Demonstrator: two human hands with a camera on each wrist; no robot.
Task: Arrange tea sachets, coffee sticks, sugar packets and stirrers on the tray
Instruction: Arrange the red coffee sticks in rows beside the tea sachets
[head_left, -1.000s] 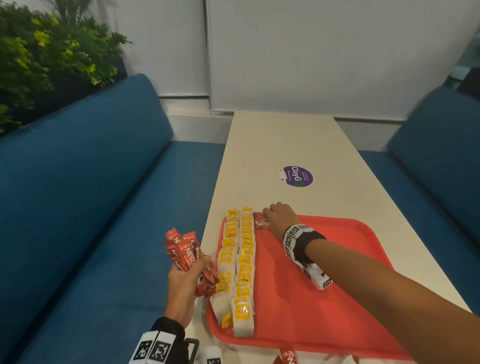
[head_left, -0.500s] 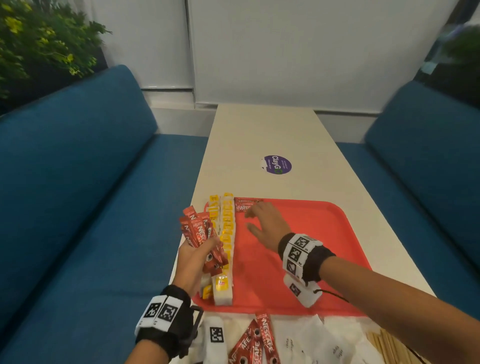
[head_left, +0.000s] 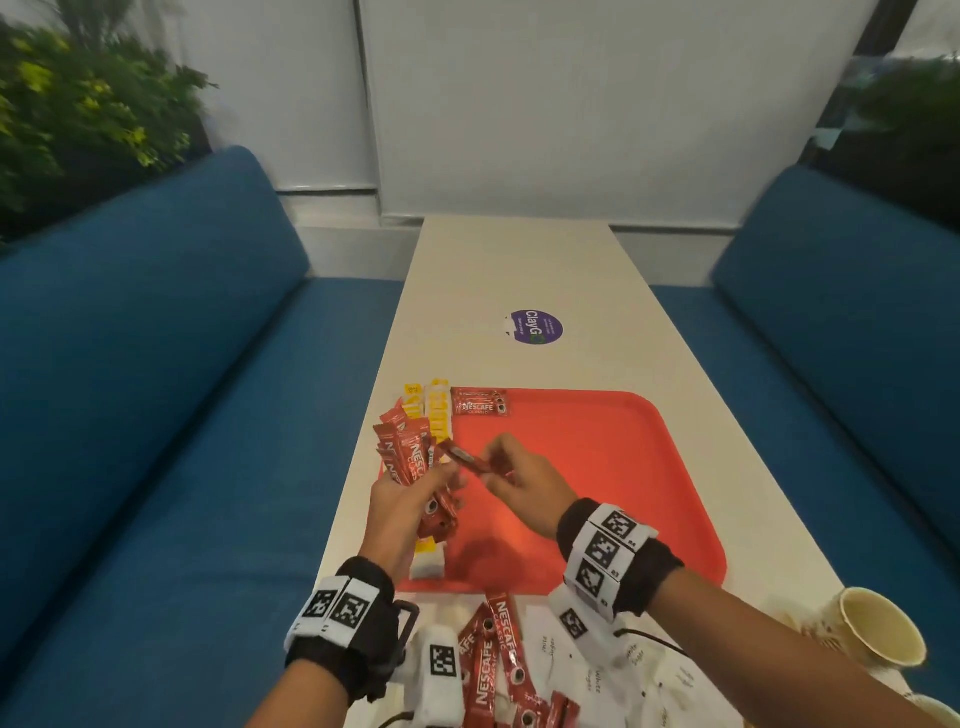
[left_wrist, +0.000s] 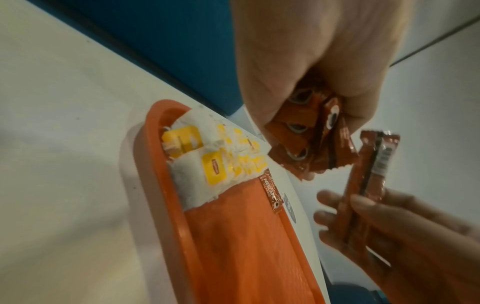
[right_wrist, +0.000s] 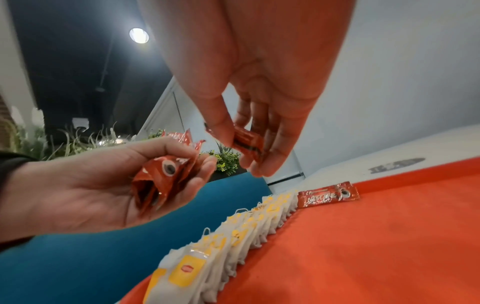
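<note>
- Coffee sticks: a fanned bunch of red coffee sticks (head_left: 415, 467) sits in the left hand (head_left: 402, 506), whose grip is curled round their lower ends, above the left edge of the tray (head_left: 613, 467).
- One single coffee stick (head_left: 467, 460) is pinched in the right hand (head_left: 524, 480) between thumb and fingertips (right_wrist: 259, 166); that grip is narrow, closed on the stick alone. The stick is tilted, and its upper end points toward the bunch, close beside it over the tray.
- A placed coffee stick (head_left: 480, 402) lies flat and crosswise at the tray's far left corner, just beside the far end of the tea rows.
- Tea sachets (right_wrist: 233, 232), white with yellow tags, stand overlapped in two rows along the tray's left side, running from the near edge to the far edge.
- The red tray rests on a pale desk (head_left: 519, 270); most of its floor right of the sachets is bare.
- On the desk nearer the person than the tray lie loose coffee sticks (head_left: 493, 654) and white sugar packets (head_left: 613, 675), partly hidden by the wrists.
- A paper cup (head_left: 878, 631) lies on its side at the near right of the desk.
- A round purple sticker (head_left: 536, 327) marks the desk beyond the tray.
- Blue bench seats (head_left: 156, 364) flank the desk on both sides.
</note>
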